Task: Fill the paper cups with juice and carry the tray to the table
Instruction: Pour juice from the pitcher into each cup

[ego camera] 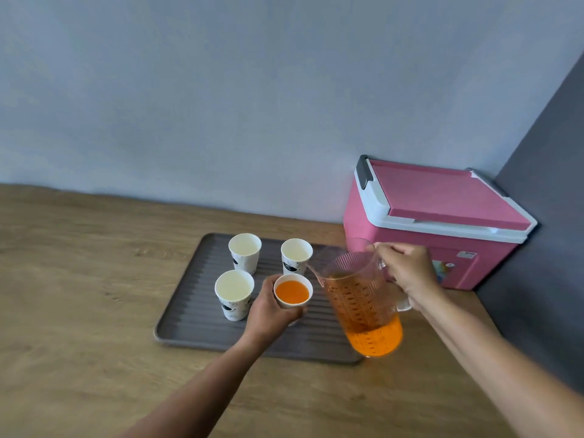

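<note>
Filled paper cup (pixel 292 292), held over the near right part of the tray (pixel 189 324); orange juice stands close below its rim. The left hand (pixel 268 311) is wrapped around the cup wall from the near left side, fingers closed about it just under the rim. A thin paper wall of this kind is judged light but soft: a hard squeeze would likely buckle it and push juice over the lip, so a hold low on the wall with even, gentle pressure suits it best.

Just right of the cup, the clear ribbed pitcher (pixel 363 298) is tilted, spout toward the cup, with juice pooled in its lower part. The right hand (pixel 407 273) is closed on its handle. Its plastic is judged stiff and smooth, the shifting liquid making its weight uneven.

Three empty cups (pixel 245 251) (pixel 296 252) (pixel 234 290) stand upright on the tray, to the left and far side. The tray is judged rigid; level lifting by two opposite edges would be advisable.

The tray lies on a wooden counter (pixel 79 279); a pink cooler box (pixel 436 216) sits at far right, against the wall.
</note>
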A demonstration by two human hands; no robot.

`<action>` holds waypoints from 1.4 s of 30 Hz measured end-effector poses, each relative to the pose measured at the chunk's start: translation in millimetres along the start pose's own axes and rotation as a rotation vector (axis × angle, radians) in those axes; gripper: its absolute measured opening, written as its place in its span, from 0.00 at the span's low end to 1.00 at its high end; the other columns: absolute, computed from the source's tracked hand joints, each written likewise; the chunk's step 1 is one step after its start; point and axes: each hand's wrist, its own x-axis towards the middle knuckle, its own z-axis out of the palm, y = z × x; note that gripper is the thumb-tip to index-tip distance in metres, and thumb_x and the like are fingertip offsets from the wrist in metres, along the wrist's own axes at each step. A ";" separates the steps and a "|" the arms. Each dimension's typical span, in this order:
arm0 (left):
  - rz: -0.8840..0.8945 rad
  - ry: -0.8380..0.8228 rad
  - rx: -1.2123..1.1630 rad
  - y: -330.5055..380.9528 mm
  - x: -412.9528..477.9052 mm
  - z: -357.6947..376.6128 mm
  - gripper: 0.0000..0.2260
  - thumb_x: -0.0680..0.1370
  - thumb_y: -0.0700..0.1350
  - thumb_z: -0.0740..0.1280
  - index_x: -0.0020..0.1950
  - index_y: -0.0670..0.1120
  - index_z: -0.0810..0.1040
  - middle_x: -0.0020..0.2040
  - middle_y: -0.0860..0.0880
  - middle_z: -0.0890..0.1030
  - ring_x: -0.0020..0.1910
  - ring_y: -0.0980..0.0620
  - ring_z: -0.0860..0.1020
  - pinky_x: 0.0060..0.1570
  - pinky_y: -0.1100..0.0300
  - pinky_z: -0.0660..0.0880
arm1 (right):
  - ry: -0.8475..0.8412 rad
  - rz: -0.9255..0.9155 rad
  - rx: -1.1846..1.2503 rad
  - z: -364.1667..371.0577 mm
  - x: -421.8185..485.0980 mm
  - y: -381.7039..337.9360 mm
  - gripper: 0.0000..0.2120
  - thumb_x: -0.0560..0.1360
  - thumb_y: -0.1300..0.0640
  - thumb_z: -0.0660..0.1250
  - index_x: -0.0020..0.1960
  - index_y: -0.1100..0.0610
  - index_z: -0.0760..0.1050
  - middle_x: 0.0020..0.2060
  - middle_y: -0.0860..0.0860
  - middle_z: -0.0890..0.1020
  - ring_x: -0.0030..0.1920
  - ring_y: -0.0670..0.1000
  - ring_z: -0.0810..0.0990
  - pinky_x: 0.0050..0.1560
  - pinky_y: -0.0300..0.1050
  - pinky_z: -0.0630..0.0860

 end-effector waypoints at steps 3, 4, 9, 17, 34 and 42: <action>-0.006 -0.011 0.020 -2.2 2.3 3.6 0.33 0.63 0.51 0.80 0.63 0.57 0.68 0.55 0.58 0.79 0.54 0.58 0.78 0.53 0.59 0.77 | 0.030 0.029 0.060 -1.1 -0.6 1.7 0.08 0.72 0.60 0.68 0.37 0.58 0.85 0.28 0.53 0.77 0.22 0.45 0.67 0.29 0.38 0.63; -0.006 -0.015 0.020 -2.2 2.4 4.6 0.33 0.63 0.51 0.80 0.63 0.57 0.67 0.55 0.58 0.79 0.54 0.58 0.78 0.52 0.60 0.76 | 0.034 0.037 0.066 -2.1 -1.1 2.1 0.08 0.72 0.59 0.68 0.37 0.57 0.86 0.28 0.52 0.77 0.22 0.45 0.67 0.29 0.38 0.63; -0.008 0.003 0.011 -3.0 2.2 8.3 0.32 0.64 0.48 0.80 0.62 0.57 0.66 0.51 0.63 0.76 0.53 0.57 0.77 0.51 0.61 0.75 | 0.040 0.058 0.046 -8.8 -7.0 0.1 0.08 0.73 0.59 0.68 0.40 0.58 0.85 0.21 0.47 0.74 0.17 0.41 0.64 0.21 0.33 0.59; -0.034 0.033 -0.026 -10.2 -9.5 8.4 0.40 0.62 0.50 0.82 0.69 0.54 0.66 0.64 0.54 0.75 0.63 0.56 0.73 0.63 0.58 0.71 | 0.032 0.036 0.032 -10.1 -10.9 -9.1 0.07 0.75 0.61 0.68 0.44 0.57 0.85 0.17 0.43 0.72 0.15 0.41 0.64 0.18 0.31 0.58; 0.019 0.525 0.215 -7.2 -28.0 -65.5 0.44 0.61 0.51 0.81 0.72 0.49 0.64 0.62 0.47 0.70 0.63 0.47 0.67 0.66 0.49 0.67 | -0.098 -0.081 -0.033 20.1 -3.4 -28.6 0.11 0.74 0.55 0.70 0.39 0.62 0.84 0.17 0.45 0.67 0.19 0.44 0.61 0.25 0.36 0.58; -0.194 0.295 0.010 -28.5 -2.5 -66.0 0.44 0.61 0.45 0.82 0.72 0.51 0.63 0.66 0.48 0.74 0.67 0.48 0.72 0.61 0.56 0.71 | -0.180 -0.121 -0.101 33.6 -15.3 -50.1 0.07 0.75 0.57 0.70 0.41 0.57 0.85 0.14 0.44 0.66 0.15 0.42 0.61 0.18 0.33 0.58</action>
